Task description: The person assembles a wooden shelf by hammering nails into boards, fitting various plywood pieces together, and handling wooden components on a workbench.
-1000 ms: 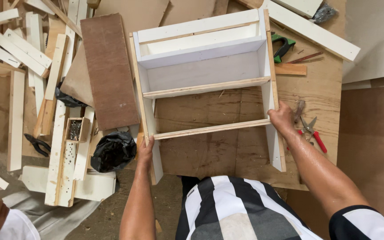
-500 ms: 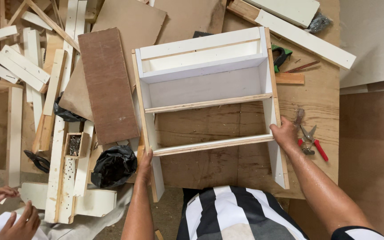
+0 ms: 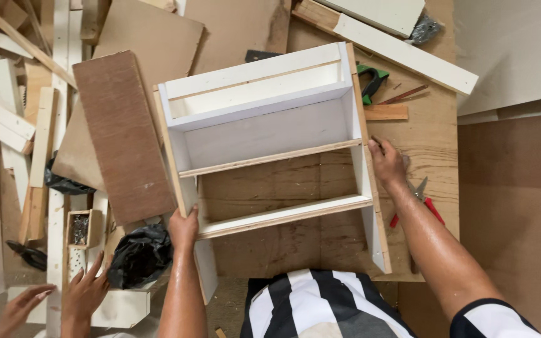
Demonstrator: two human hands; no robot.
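Note:
A white-painted wooden shelf frame (image 3: 264, 134) with two side rails and cross boards lies on a plywood worktop (image 3: 421, 144). My left hand (image 3: 184, 226) grips the lower part of the frame's left side rail. My right hand (image 3: 387, 164) is wrapped on the right side rail, near its middle. Red-handled pliers (image 3: 422, 199) lie on the worktop just right of my right wrist.
A brown board (image 3: 123, 134) lies left of the frame, beside stacked wood strips (image 3: 7, 119). A black bag (image 3: 140, 253) and a small box of nails (image 3: 80, 228) sit lower left, where another person's hands (image 3: 64, 300) reach in. A green tool (image 3: 372, 81) lies behind the frame.
The frame has shifted and tilted slightly, and both my hands have moved along its side rails. The other person's hands have come further in at the lower left.

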